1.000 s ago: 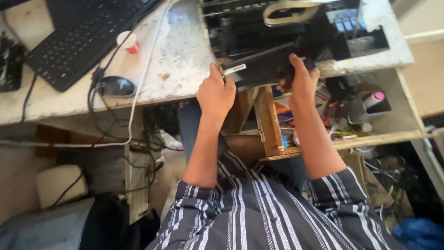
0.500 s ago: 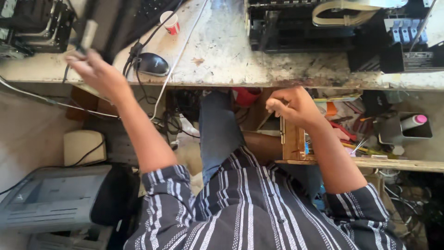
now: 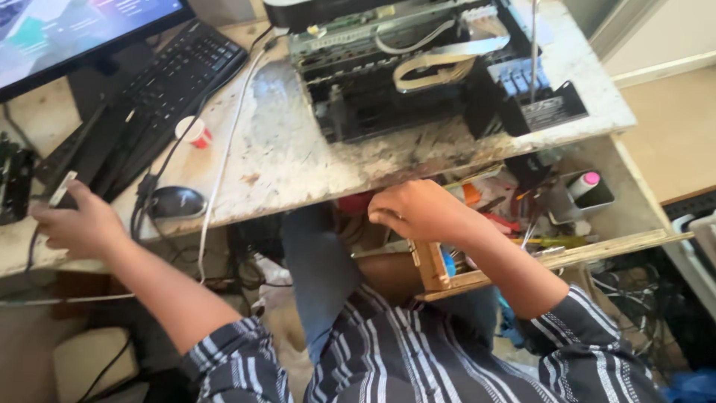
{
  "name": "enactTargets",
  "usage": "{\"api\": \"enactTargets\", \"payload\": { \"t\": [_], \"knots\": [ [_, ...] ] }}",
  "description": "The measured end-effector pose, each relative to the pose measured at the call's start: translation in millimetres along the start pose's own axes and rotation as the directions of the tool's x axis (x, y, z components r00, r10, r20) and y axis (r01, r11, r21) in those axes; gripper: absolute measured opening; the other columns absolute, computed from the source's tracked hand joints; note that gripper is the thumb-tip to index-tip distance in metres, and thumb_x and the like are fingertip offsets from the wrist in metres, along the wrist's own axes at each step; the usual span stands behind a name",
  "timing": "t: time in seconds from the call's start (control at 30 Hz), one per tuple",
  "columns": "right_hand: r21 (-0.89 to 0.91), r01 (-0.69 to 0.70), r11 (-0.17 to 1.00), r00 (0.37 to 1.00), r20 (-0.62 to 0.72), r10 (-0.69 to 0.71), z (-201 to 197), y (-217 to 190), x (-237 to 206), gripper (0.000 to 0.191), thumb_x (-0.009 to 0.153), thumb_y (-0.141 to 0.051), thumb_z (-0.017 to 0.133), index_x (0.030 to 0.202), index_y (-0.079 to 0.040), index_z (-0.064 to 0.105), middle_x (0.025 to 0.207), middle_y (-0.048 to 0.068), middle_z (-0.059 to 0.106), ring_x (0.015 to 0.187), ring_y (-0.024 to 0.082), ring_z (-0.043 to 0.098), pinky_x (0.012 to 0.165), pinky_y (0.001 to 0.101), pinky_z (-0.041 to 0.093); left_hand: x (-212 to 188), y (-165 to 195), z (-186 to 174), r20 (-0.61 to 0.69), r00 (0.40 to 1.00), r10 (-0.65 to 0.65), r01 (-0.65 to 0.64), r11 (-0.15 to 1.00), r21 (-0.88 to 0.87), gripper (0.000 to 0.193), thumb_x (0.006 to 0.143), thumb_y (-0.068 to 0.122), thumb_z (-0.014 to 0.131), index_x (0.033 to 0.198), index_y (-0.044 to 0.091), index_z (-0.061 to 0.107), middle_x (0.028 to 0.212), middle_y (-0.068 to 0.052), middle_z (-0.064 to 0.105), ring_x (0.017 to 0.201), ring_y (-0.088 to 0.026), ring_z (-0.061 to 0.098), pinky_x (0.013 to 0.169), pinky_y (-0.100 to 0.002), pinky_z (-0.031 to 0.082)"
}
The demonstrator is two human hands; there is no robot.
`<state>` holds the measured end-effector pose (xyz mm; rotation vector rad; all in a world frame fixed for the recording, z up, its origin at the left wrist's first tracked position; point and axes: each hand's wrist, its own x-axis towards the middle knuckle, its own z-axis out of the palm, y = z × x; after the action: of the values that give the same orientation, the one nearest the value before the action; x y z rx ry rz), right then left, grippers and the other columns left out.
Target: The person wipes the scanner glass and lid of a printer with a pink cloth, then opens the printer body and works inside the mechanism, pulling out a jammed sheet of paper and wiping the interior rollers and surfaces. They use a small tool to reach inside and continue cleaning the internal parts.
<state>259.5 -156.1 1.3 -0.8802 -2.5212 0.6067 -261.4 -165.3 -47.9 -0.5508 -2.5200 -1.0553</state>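
My left hand (image 3: 74, 224) reaches out to the far left edge of the desk. It grips the end of a flat black panel (image 3: 82, 160) with a small white label, which lies beside the black keyboard (image 3: 171, 82). My right hand (image 3: 421, 213) sits below the desk's front edge, fingers curled over the rim of an open wooden drawer (image 3: 440, 272). Whether it holds anything is hidden. An opened printer (image 3: 403, 82) with bare ribbon cables and an ink block stands on the worn white desk (image 3: 298, 164), above my right hand.
A monitor (image 3: 74, 37) stands at the back left. A black mouse (image 3: 177, 201), a small red and white cap (image 3: 195, 133) and a white cable (image 3: 224, 164) lie on the desk. The drawer holds several tools; a pink-capped bottle (image 3: 585, 183) stands on the right shelf. Cables tangle underneath.
Both hands held the black panel at the printer a second ago. My left hand has carried it left to the keyboard, while my right hand dropped to the drawer.
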Motion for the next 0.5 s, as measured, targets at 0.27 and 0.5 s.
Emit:
{"api": "enactTargets", "payload": {
  "t": [0.27, 0.5],
  "knots": [
    [-0.268, 0.083, 0.960, 0.923, -0.342, -0.176, -28.2, 68.5, 24.3, 0.032, 0.099, -0.030, 0.074, 0.077, -0.007, 0.068, 0.074, 0.010, 0.068, 0.067, 0.032, 0.067, 0.058, 0.0439, 0.052, -61.0, 101.9, 38.5, -0.300, 0.764, 0.572, -0.642, 0.626, -0.443, 0.028, 0.115, 0.037, 0.058, 0.125, 0.011, 0.063, 0.143, -0.013, 0.057, 0.144, -0.035, 0.047, 0.124, -0.055, 0.033],
    [-0.230, 0.031, 0.973, 0.979, -0.189, -0.076, -10.2, 92.7, 13.8, 0.040, 0.091, -0.039, 0.075, 0.067, -0.010, 0.063, 0.064, 0.008, 0.062, 0.062, 0.035, 0.063, 0.053, 0.0467, 0.047, -136.5, 236.3, 91.5, -0.122, 0.725, 0.678, -0.494, 0.388, -0.778, 0.017, 0.111, 0.020, 0.061, 0.110, 0.003, 0.059, 0.110, -0.015, 0.063, 0.110, -0.037, 0.057, 0.100, -0.047, 0.043]
  ]
}}
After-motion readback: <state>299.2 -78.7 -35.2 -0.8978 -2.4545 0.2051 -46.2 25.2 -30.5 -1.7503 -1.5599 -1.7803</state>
